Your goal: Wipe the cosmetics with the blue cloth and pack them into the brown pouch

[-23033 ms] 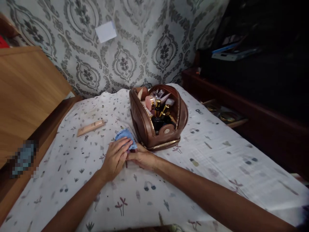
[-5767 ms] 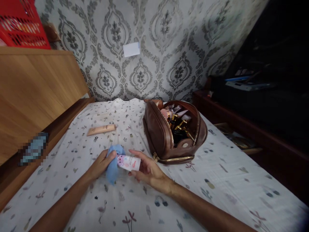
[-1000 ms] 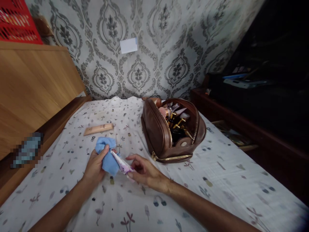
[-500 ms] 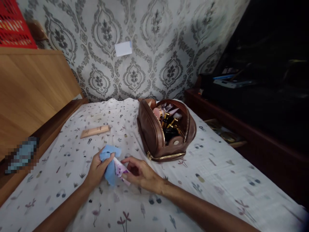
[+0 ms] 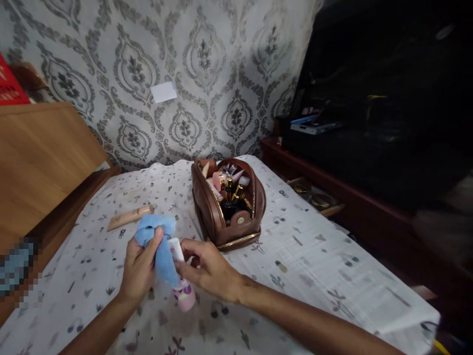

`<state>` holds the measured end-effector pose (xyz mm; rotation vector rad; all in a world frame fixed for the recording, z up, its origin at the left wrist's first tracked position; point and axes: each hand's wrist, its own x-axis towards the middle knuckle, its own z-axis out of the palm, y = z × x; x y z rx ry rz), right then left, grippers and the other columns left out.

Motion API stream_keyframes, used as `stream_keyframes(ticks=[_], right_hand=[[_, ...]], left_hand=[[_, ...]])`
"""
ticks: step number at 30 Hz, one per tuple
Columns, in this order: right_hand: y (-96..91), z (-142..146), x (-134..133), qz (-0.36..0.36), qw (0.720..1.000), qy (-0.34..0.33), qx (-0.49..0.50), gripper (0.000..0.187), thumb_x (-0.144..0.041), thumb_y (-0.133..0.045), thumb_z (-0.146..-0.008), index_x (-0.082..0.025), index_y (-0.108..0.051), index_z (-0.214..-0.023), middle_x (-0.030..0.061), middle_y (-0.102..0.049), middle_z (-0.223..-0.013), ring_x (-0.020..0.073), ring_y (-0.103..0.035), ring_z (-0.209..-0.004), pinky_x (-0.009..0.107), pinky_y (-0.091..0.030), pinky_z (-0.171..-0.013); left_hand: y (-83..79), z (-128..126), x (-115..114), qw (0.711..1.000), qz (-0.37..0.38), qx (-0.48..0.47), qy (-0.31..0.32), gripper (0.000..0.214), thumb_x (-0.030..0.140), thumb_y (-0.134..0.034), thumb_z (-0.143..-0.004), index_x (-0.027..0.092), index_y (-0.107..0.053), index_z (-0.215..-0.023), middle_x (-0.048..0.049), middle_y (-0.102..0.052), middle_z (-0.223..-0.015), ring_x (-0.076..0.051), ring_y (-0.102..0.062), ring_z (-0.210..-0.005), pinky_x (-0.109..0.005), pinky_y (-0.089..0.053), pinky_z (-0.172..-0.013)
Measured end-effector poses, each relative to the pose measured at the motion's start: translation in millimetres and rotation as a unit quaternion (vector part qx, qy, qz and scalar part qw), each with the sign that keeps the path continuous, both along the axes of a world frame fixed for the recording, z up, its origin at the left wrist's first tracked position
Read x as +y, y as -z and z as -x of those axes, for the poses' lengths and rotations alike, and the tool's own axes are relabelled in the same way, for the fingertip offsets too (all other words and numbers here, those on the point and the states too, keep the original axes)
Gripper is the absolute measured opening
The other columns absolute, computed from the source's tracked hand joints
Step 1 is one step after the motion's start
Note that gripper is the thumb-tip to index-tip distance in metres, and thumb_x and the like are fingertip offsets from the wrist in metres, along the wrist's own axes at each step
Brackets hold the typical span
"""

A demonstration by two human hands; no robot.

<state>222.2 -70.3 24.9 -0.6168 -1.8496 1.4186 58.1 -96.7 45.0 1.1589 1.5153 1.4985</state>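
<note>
My left hand is closed around a blue cloth, which is pressed against a small white and pink tube. My right hand pinches that tube near its flat white end, with the pink cap pointing down toward me. Both hands hover just above the patterned bed sheet. Right behind them stands an open brown leather cosmetics bag filled with several bottles and tubes.
A beige tube lies on the sheet to the left of the bag. A wooden headboard rises at the left. Dark wooden furniture with books on it lines the right side. Patterned wallpaper covers the wall behind.
The tube has turned from lying sideways to nearly upright, cap down, and the cloth now wraps its left side. The view has swung to the right.
</note>
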Motion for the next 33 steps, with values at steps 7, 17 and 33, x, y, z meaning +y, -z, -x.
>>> stream_keyframes(ticks=[7,17,33], right_hand=[[-19.9,-42.8,-5.5,0.026,1.000,-0.003,0.006,0.016,-0.029,-0.059,-0.089,-0.016,-0.067,-0.089,-0.0012,-0.061,-0.075,0.0105,-0.051,-0.066,0.023,-0.042,-0.060],[-31.0,-104.0,-1.9,0.097,0.991,0.041,0.087,0.014,-0.035,-0.064,-0.090,-0.022,-0.070,-0.094,0.0026,-0.067,-0.083,0.0163,-0.060,-0.072,0.029,-0.050,-0.061],[-81.1,-151.4,71.9,-0.199,0.914,0.355,0.009,0.005,-0.025,-0.068,-0.087,-0.024,-0.071,-0.083,-0.0014,-0.067,-0.077,0.0128,-0.061,-0.067,0.024,-0.048,-0.056]], left_hand=[[-8.4,-26.6,-6.3,0.999,0.034,-0.016,0.028,0.047,0.062,-0.069,-0.076,0.021,-0.055,-0.058,0.0026,-0.049,-0.049,-0.011,-0.045,-0.043,-0.023,-0.040,-0.039],[-4.4,-42.2,13.3,0.994,0.014,0.060,0.091,0.034,0.052,-0.072,-0.078,0.019,-0.068,-0.075,-0.0002,-0.061,-0.061,-0.016,-0.059,-0.056,-0.023,-0.049,-0.050],[96.7,-40.3,18.7,0.861,-0.232,0.314,0.324,0.034,0.047,-0.042,-0.100,0.021,-0.059,-0.111,-0.0048,-0.064,-0.076,-0.016,-0.062,-0.062,-0.022,-0.048,-0.057]])
